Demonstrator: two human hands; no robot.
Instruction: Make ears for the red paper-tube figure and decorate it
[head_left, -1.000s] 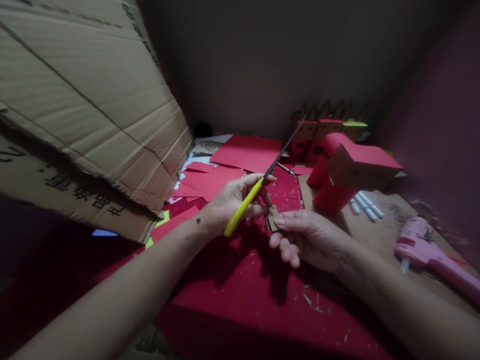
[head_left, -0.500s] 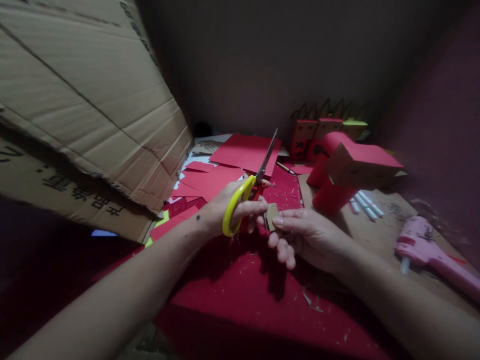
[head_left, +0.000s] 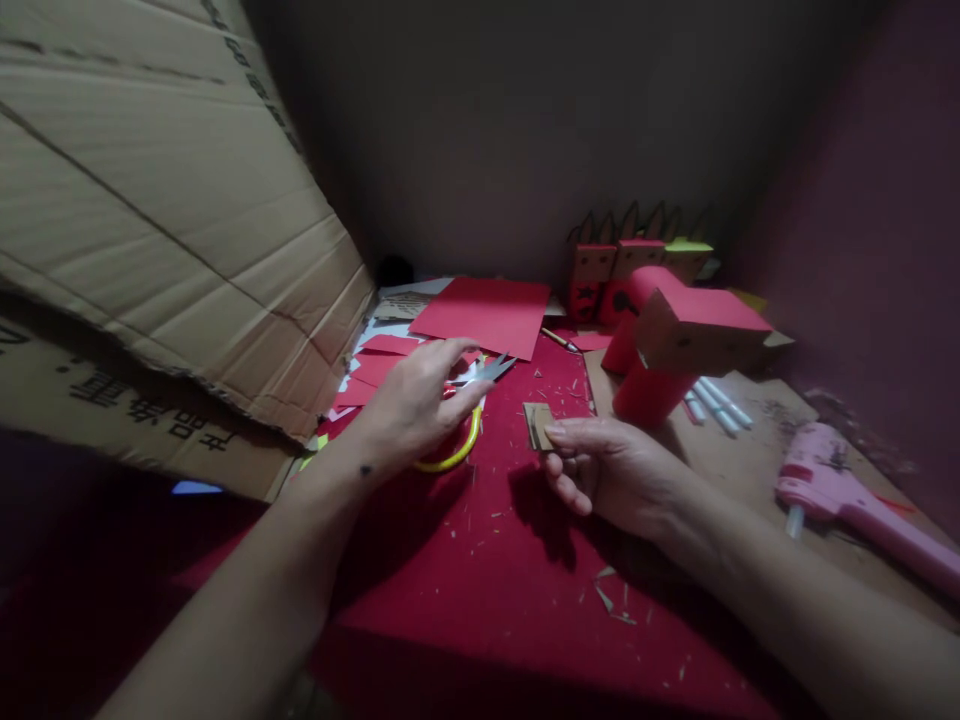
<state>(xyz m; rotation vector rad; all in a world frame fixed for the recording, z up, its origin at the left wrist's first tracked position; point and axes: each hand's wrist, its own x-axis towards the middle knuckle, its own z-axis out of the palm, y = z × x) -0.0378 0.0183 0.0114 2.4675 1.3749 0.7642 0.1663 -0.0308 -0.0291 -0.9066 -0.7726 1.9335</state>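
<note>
Yellow-handled scissors [head_left: 491, 371] lie low over the red surface, blades pointing right, with my left hand [head_left: 412, 405] closed around their upper part. The yellow loop shows below that hand's fingers. Between the thumb and fingers of my right hand [head_left: 611, 465] is a small piece of brown cardboard [head_left: 537, 426], raised above the red surface [head_left: 480, 570]. The two hands are apart.
A large cardboard sheet [head_left: 172, 190] leans at the left. Red paper [head_left: 484, 308] lies behind the hands. At the right are a red and brown box figure [head_left: 697, 325], white sticks [head_left: 724, 405] and a pink glue gun [head_left: 817, 475]; several smaller figures stand behind.
My left hand has moved left, away from the cardboard piece, and the scissors have tipped from upright to nearly flat. My right hand still holds the cardboard. The view has shifted slightly.
</note>
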